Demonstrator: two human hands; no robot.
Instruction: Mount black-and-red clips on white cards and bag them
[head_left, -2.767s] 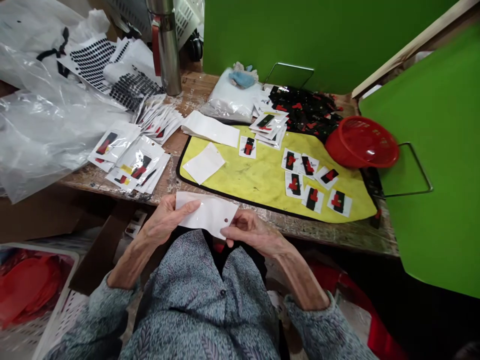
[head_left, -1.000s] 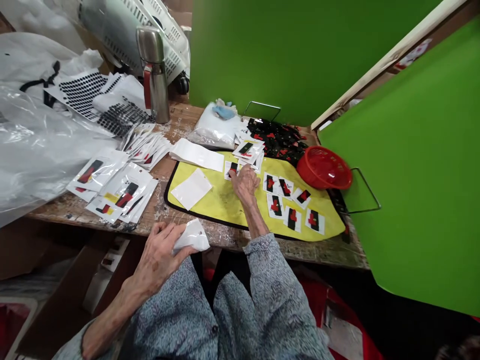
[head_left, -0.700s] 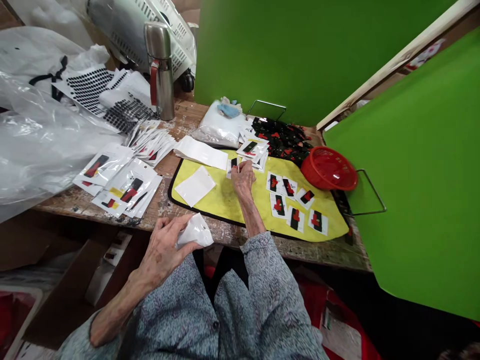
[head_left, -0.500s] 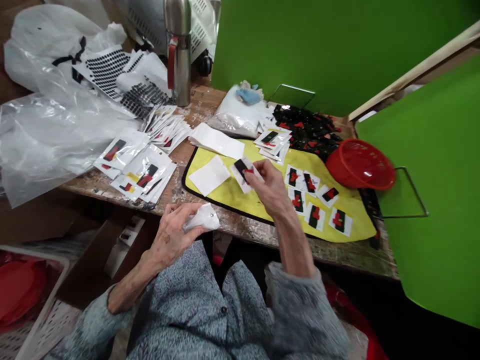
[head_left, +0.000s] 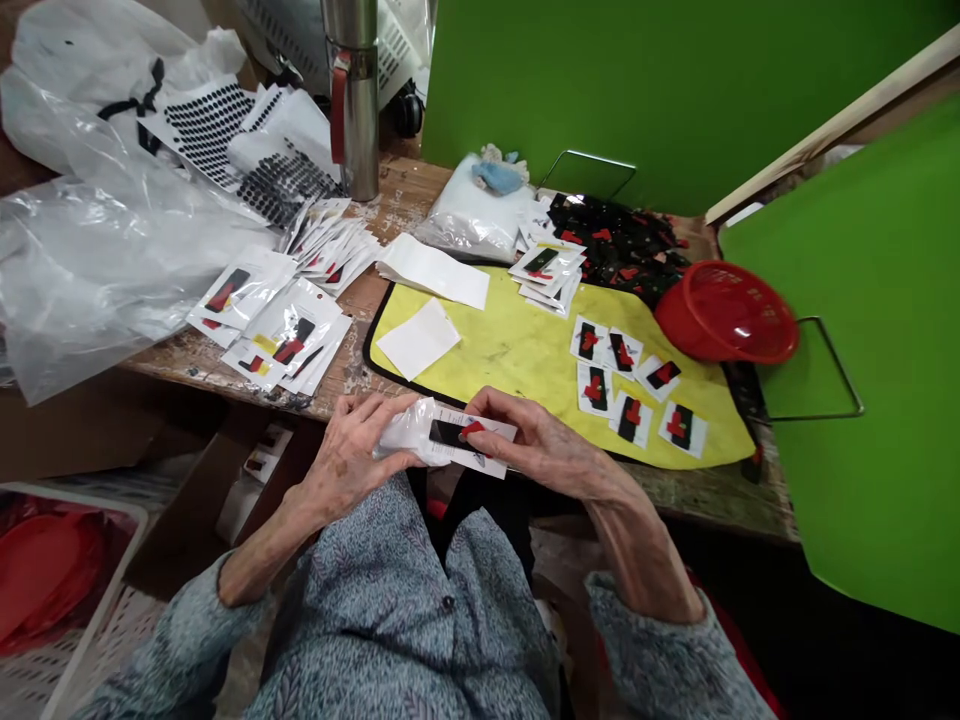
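My left hand point(head_left: 349, 450) grips a small white plastic packaging bag point(head_left: 407, 432) just in front of the table edge. In my right hand point(head_left: 536, 440) is a white printed card point(head_left: 491, 466) bearing a black strip and a red piece, pinched between thumb and fingers. The card's left end meets the bag's mouth; how far it goes inside I cannot tell. Several similar cards point(head_left: 632, 418) with black and red pieces lie on the yellow mat point(head_left: 517, 350). A blank white sheet point(head_left: 418, 340) and a white folded stack point(head_left: 433, 272) lie at the mat's left.
Filled packets point(head_left: 296, 335) lie to the left, beside clear plastic sheeting point(head_left: 127, 270). A steel thermos point(head_left: 361, 120) stands behind. Black and red pieces point(head_left: 619, 245) are heaped by a red basket point(head_left: 731, 315). Green panels point(head_left: 615, 90) stand behind and right.
My right hand has brought the card from above the mat down and left to the bag. My left hand stays in nearly the same place, still holding the bag.
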